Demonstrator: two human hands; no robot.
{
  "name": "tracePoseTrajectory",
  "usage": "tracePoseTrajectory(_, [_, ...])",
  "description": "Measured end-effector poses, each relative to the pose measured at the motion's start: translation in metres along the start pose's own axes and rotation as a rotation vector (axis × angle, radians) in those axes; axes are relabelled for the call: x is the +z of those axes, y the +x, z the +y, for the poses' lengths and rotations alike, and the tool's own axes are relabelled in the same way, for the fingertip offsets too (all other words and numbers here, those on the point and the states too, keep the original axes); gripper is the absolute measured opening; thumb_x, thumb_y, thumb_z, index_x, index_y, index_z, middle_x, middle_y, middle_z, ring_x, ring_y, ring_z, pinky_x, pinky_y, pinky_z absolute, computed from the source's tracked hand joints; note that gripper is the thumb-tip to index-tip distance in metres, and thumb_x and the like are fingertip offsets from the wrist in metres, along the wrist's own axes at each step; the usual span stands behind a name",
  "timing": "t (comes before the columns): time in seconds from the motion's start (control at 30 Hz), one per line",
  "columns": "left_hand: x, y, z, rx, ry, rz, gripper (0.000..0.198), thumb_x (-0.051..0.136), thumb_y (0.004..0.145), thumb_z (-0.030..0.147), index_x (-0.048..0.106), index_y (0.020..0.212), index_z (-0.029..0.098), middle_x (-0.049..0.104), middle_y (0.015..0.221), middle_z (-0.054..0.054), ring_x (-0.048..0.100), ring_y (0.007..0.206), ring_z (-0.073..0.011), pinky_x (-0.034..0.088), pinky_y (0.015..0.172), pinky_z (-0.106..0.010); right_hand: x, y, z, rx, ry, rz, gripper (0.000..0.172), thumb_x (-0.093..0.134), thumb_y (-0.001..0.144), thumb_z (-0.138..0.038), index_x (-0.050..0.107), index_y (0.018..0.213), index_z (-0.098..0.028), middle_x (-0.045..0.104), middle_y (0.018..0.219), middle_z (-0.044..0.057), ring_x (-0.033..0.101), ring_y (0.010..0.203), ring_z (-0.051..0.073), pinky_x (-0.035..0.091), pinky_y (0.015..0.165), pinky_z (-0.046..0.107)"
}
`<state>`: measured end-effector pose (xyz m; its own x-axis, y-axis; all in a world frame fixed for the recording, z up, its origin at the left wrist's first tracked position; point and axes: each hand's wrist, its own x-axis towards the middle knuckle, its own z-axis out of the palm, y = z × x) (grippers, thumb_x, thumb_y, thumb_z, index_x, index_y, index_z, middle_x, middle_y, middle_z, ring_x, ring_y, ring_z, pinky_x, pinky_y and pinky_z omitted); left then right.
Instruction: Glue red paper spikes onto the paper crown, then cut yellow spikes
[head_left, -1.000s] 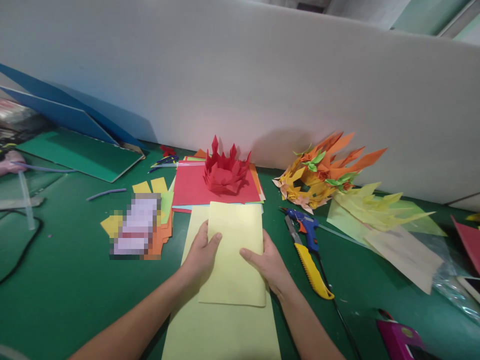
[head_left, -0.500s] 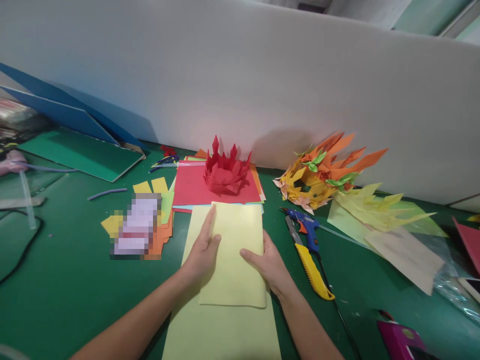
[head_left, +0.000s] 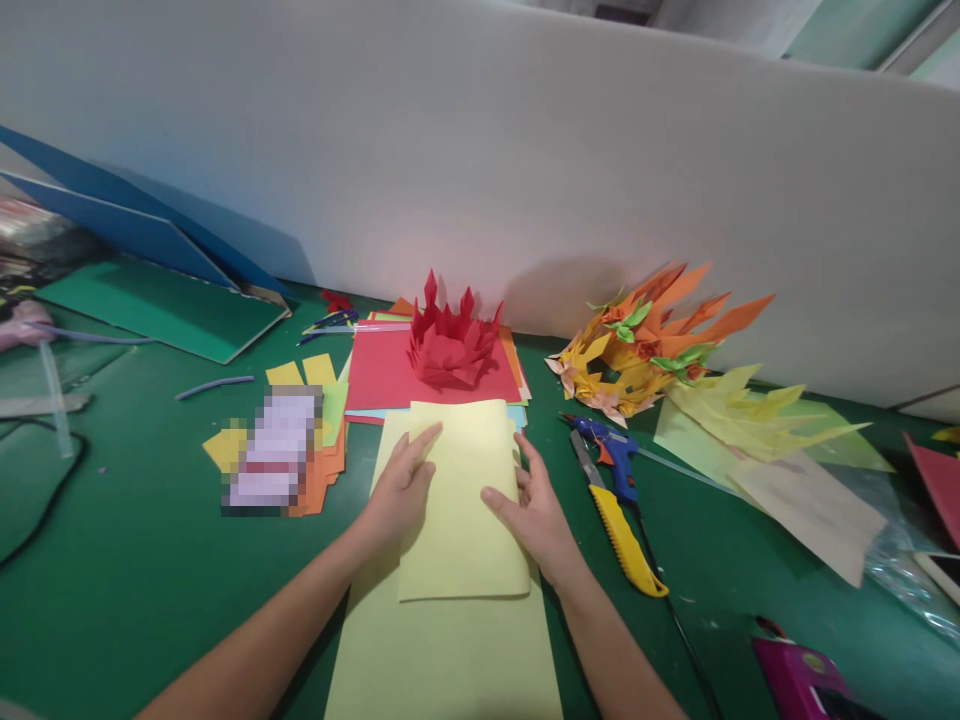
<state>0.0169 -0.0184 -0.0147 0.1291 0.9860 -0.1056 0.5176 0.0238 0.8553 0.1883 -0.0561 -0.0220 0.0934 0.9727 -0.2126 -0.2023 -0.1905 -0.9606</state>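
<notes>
Left hand (head_left: 396,497) and right hand (head_left: 546,515), both half open, loose at folded paper's (head_left: 466,510) sides, gripping nothing, sheet (head_left: 450,660) beneath

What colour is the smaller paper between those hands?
Pale yellow: the smaller paper shows best in the head view.

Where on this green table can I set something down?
Widest bare patch: front left, between the black cable, blurred lilac item and left forearm. A smaller, specked one lies between the glue-gun cord, purple object and beige sheet. Crowded: the middle, with the folded yellow paper, and the back, around the red crown and orange-yellow crown.
</notes>
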Motion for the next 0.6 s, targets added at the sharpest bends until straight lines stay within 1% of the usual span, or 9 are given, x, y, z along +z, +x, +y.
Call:
tracePoseTrajectory(0.07, [-0.003, 0.003, -0.002, -0.024, 0.031, -0.005, 0.049, 0.036, 0.088, 0.019, 0.047, 0.135, 0.024, 0.044, 0.145, -0.002, 0.019, 0.142, -0.0264, 0.022, 0.113, -0.050, -0.002, 0.002, 0.006, -0.100, -0.142, 0.020, 0.090, 0.068, 0.071, -0.033, 0.017, 0.144, -0.022, 0.059, 0.121, 0.013, 0.063, 0.102, 0.025, 0.051, 0.086, 0.043])
tracePoseTrajectory(0.1, [-0.004, 0.005, -0.003, -0.033, 0.048, -0.005, 0.048, 0.036, 0.088, 0.020, 0.047, 0.135, 0.024, 0.044, 0.144, -0.003, 0.021, 0.141, -0.0269, 0.023, 0.113, -0.050, -0.003, 0.002, 0.008, -0.170, -0.253, 0.031, 0.085, 0.066, 0.073, -0.032, 0.019, 0.144, -0.023, 0.057, 0.124, 0.014, 0.062, 0.104, 0.024, 0.050, 0.087, 0.043])
tracePoseTrajectory(0.17, [-0.005, 0.007, -0.005, -0.041, 0.083, 0.000, 0.048, 0.037, 0.087, 0.021, 0.048, 0.134, 0.023, 0.047, 0.142, -0.004, 0.024, 0.140, -0.0278, 0.025, 0.112, -0.050, -0.004, 0.002, 0.009, -0.352, -0.535, 0.032, 0.070, 0.059, 0.078, -0.029, 0.030, 0.142, -0.023, 0.051, 0.132, 0.014, 0.054, 0.114, 0.026, 0.046, 0.094, 0.045])
tracePoseTrajectory(0.23, [-0.005, 0.009, -0.007, -0.036, 0.114, 0.001, 0.048, 0.038, 0.087, 0.022, 0.049, 0.133, 0.022, 0.049, 0.140, -0.005, 0.028, 0.139, -0.0284, 0.027, 0.111, -0.049, -0.004, 0.001, 0.007, -0.553, -0.822, -0.005, 0.052, 0.053, 0.083, -0.024, 0.045, 0.135, -0.024, 0.046, 0.139, 0.011, 0.044, 0.125, 0.027, 0.037, 0.101, 0.047])
tracePoseTrajectory(0.27, [-0.005, 0.010, -0.008, -0.029, 0.127, 0.002, 0.047, 0.039, 0.087, 0.023, 0.049, 0.133, 0.022, 0.050, 0.140, -0.006, 0.030, 0.138, -0.0285, 0.028, 0.110, -0.049, -0.004, 0.000, 0.005, -0.629, -0.943, -0.034, 0.044, 0.049, 0.085, -0.021, 0.051, 0.129, -0.024, 0.045, 0.140, 0.010, 0.041, 0.127, 0.026, 0.034, 0.103, 0.047])
tracePoseTrajectory(0.3, [-0.004, 0.011, -0.008, -0.020, 0.139, 0.003, 0.047, 0.039, 0.087, 0.023, 0.050, 0.132, 0.021, 0.051, 0.139, -0.006, 0.031, 0.137, -0.0285, 0.029, 0.110, -0.048, -0.004, -0.001, 0.003, -0.676, -1.038, -0.066, 0.039, 0.045, 0.087, -0.019, 0.057, 0.124, -0.024, 0.045, 0.140, 0.008, 0.040, 0.127, 0.025, 0.033, 0.104, 0.046])
tracePoseTrajectory(0.37, [-0.003, 0.013, -0.010, 0.004, 0.163, 0.005, 0.046, 0.039, 0.086, 0.022, 0.051, 0.131, 0.019, 0.052, 0.138, -0.006, 0.033, 0.136, -0.0281, 0.031, 0.109, -0.046, -0.002, -0.002, 0.001, -0.702, -1.158, -0.132, 0.038, 0.041, 0.088, -0.013, 0.062, 0.117, -0.025, 0.050, 0.137, 0.007, 0.044, 0.121, 0.023, 0.035, 0.101, 0.043])
tracePoseTrajectory(0.47, [-0.004, 0.014, -0.011, 0.079, 0.193, 0.019, 0.043, 0.040, 0.085, 0.021, 0.055, 0.125, 0.019, 0.057, 0.132, -0.007, 0.042, 0.130, -0.0266, 0.036, 0.106, -0.043, -0.001, -0.002, 0.001, -0.680, -1.216, -0.219, 0.042, 0.040, 0.086, -0.006, 0.063, 0.116, -0.025, 0.055, 0.133, 0.006, 0.046, 0.116, 0.021, 0.037, 0.098, 0.040])
tracePoseTrajectory(0.6, [-0.009, 0.013, -0.010, 0.172, 0.204, 0.028, 0.033, 0.045, 0.083, 0.023, 0.063, 0.110, 0.020, 0.066, 0.114, -0.007, 0.058, 0.109, -0.0236, 0.045, 0.097, -0.039, -0.001, -0.001, 0.003, -0.635, -1.255, -0.264, 0.046, 0.041, 0.084, -0.002, 0.062, 0.118, -0.025, 0.055, 0.132, 0.006, 0.045, 0.116, 0.021, 0.035, 0.098, 0.040])
